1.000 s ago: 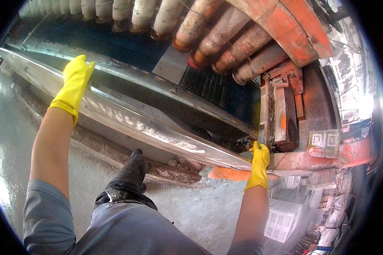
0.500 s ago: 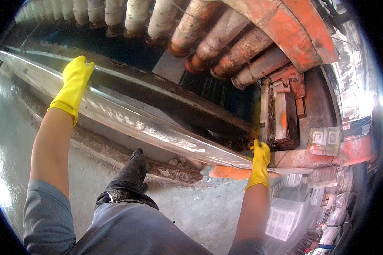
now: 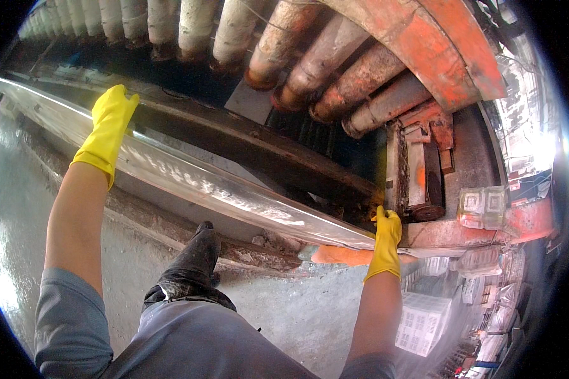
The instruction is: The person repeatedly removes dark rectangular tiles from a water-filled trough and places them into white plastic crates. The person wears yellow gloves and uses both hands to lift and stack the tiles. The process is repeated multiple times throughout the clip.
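Note:
A long, shiny metal panel [image 3: 208, 184] slants across the view from the far left down to the right, its upper edge bright. My left hand [image 3: 112, 117], in a yellow rubber glove, is closed over that edge near the panel's far left part. At the panel's right end my right hand [image 3: 386, 228], gloved the same way, is closed around the edge with the thumb side up. The fingertips of both hands are partly hidden behind the panel. Directly behind it runs a dark, worn beam [image 3: 259, 136].
A row of worn cylinders [image 3: 284, 44] hangs beyond a dark opening, beside an orange-painted metal frame [image 3: 417, 38]. A rusty bracket [image 3: 423, 170] stands past my right hand. Clear plastic trays [image 3: 482, 208] and a white crate [image 3: 423, 322] lie at the right. My dark boot [image 3: 193, 256] is on grey floor.
The row of cylinders has shifted slightly left in the picture. Both hands keep their hold on the panel and have hardly moved.

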A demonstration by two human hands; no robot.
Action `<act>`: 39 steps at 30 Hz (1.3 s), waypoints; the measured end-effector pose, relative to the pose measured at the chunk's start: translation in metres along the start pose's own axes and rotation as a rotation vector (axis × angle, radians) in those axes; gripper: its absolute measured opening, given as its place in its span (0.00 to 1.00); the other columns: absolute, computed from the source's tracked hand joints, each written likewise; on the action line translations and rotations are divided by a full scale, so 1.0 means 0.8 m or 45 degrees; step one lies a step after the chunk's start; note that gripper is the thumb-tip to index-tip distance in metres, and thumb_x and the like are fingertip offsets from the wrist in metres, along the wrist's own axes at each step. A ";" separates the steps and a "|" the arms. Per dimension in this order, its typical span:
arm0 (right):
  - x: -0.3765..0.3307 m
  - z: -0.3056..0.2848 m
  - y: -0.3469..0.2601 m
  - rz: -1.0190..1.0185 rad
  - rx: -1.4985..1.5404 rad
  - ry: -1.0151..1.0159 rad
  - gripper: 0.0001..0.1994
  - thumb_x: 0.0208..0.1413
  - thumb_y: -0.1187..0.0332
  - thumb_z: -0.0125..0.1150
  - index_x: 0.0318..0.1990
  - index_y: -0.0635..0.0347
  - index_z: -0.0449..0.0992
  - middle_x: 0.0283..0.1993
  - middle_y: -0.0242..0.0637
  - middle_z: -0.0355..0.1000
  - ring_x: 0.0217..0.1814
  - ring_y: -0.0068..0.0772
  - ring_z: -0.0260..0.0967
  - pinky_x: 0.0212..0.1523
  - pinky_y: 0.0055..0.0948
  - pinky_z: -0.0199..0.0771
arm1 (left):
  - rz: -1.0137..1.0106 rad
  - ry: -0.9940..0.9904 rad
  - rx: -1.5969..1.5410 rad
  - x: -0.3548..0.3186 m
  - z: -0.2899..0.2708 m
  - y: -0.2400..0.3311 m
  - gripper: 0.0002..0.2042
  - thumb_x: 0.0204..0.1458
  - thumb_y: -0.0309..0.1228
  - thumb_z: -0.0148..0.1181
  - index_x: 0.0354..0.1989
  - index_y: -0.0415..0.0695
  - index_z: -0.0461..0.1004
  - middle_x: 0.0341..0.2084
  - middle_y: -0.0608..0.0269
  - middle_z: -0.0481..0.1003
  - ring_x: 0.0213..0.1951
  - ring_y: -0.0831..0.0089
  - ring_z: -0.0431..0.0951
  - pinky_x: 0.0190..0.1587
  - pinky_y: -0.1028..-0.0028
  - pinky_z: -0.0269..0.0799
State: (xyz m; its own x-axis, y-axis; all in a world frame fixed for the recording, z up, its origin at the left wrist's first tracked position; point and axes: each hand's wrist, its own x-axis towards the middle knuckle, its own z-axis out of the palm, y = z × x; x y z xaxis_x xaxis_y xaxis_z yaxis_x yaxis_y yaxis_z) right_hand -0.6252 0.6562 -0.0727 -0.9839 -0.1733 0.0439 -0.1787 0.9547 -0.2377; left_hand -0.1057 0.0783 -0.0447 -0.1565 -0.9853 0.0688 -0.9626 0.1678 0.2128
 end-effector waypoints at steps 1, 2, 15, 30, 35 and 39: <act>0.000 0.000 0.001 -0.001 -0.008 0.004 0.28 0.59 0.39 0.59 0.50 0.54 0.85 0.47 0.52 0.83 0.52 0.56 0.80 0.51 0.46 0.77 | -0.007 -0.010 0.004 -0.001 -0.003 0.003 0.24 0.57 0.52 0.63 0.53 0.46 0.80 0.52 0.50 0.81 0.56 0.49 0.79 0.58 0.56 0.74; -0.001 0.001 0.001 -0.048 0.004 0.051 0.26 0.61 0.42 0.60 0.46 0.57 0.85 0.41 0.47 0.83 0.44 0.47 0.79 0.45 0.42 0.75 | -0.014 -0.019 0.007 -0.001 -0.005 0.004 0.24 0.57 0.52 0.63 0.52 0.46 0.80 0.52 0.50 0.81 0.55 0.49 0.79 0.58 0.56 0.74; -0.004 0.003 0.001 -0.086 -0.031 0.174 0.23 0.64 0.46 0.62 0.35 0.60 0.85 0.28 0.37 0.82 0.28 0.33 0.76 0.31 0.37 0.72 | 0.024 0.061 0.006 0.000 0.000 0.001 0.22 0.57 0.51 0.63 0.49 0.46 0.80 0.49 0.49 0.82 0.53 0.48 0.81 0.55 0.55 0.76; -0.003 -0.008 -0.012 0.035 -0.087 -0.037 0.31 0.60 0.38 0.58 0.55 0.56 0.83 0.51 0.51 0.82 0.55 0.57 0.79 0.54 0.47 0.77 | 0.024 0.084 0.006 0.000 0.003 -0.005 0.21 0.56 0.51 0.64 0.45 0.46 0.81 0.46 0.50 0.83 0.51 0.47 0.81 0.54 0.54 0.76; -0.004 0.002 0.005 -0.074 -0.084 0.215 0.24 0.64 0.44 0.61 0.31 0.57 0.86 0.27 0.37 0.81 0.30 0.36 0.76 0.34 0.37 0.71 | 0.031 0.073 -0.004 -0.002 0.001 0.004 0.21 0.57 0.51 0.63 0.46 0.46 0.81 0.47 0.50 0.83 0.52 0.48 0.81 0.55 0.56 0.76; -0.006 0.002 -0.006 -0.071 -0.071 0.172 0.24 0.64 0.45 0.61 0.31 0.57 0.86 0.27 0.37 0.80 0.29 0.37 0.76 0.33 0.37 0.71 | 0.008 0.085 0.015 -0.004 0.000 0.000 0.21 0.58 0.51 0.63 0.48 0.46 0.81 0.49 0.50 0.82 0.53 0.49 0.81 0.55 0.56 0.76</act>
State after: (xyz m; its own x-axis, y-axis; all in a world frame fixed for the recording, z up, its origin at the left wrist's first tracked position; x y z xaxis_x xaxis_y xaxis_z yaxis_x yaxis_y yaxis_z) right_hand -0.6195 0.6522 -0.0737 -0.9628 -0.1959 0.1863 -0.2290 0.9572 -0.1769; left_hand -0.1057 0.0813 -0.0451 -0.1478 -0.9798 0.1347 -0.9643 0.1731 0.2005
